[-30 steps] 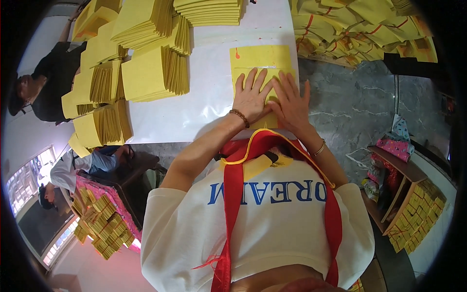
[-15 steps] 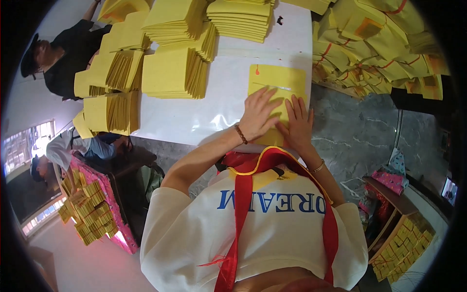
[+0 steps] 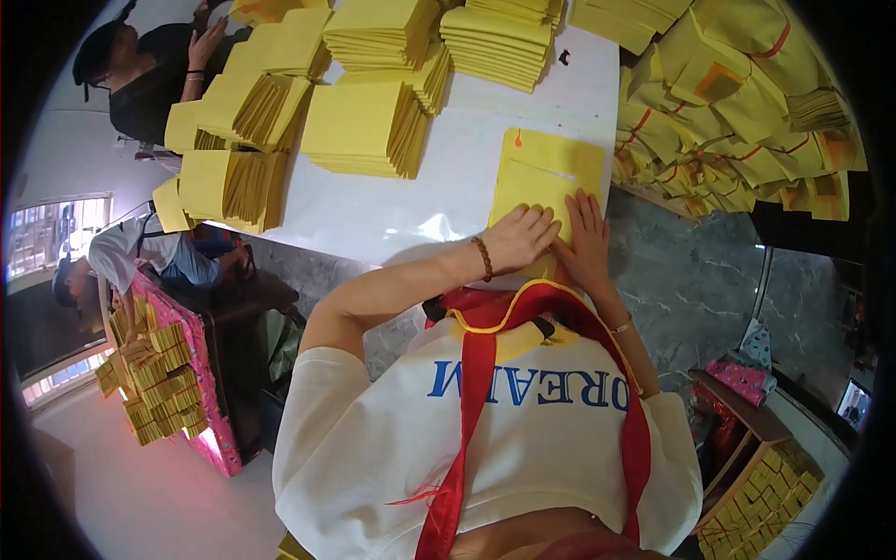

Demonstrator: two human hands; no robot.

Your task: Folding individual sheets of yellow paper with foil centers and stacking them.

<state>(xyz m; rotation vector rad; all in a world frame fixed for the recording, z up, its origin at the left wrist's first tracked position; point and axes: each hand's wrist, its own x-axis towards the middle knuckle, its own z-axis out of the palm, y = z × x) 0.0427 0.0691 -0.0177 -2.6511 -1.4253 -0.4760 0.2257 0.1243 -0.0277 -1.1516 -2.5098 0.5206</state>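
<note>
A flat yellow paper piece (image 3: 539, 179), like an envelope or folded sheet, lies at the near right corner of the white table. It bears a small red mark at its far left and a thin pale line across it. My left hand (image 3: 521, 241) rests on its near part with the fingers curled in; the fingertips are hidden, so what they hold, if anything, does not show. Beside it my right hand (image 3: 585, 245) lies flat along the paper's right side, fingers stretched out. The two hands nearly touch.
Stacks of folded yellow paper (image 3: 359, 126) stand across the white table (image 3: 350, 213). Yellow bundles with red ties (image 3: 728, 121) are piled at the right. One person in black (image 3: 154, 89) is at the far left; another (image 3: 140, 247) sits by a pink-covered table (image 3: 207, 411) holding yellow bundles.
My left hand has slid nearer to me on the paper, and its spread fingers have curled in. My right hand stays flat on the right side. The whole view has shifted slightly.
</note>
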